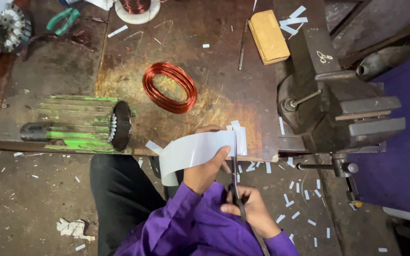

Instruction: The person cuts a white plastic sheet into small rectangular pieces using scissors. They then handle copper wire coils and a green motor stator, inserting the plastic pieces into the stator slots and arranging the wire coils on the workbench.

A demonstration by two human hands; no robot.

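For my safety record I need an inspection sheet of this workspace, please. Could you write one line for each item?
Surface: worn, rust-stained metal bench top.
Job's things: white strip of sheet material curling from the left hand; scissors cutting across its end.
Clutter: copper wire coil, green finned motor housing, tan block, green-handled pliers, toothed stator core, wire spool, white offcuts on bench and floor.
Grippers: left hand holds the strip; right hand works the scissors.
Cables: nothing seen.
Surroundings: bench vise at the right edge, purple surface beyond, dirty concrete floor.
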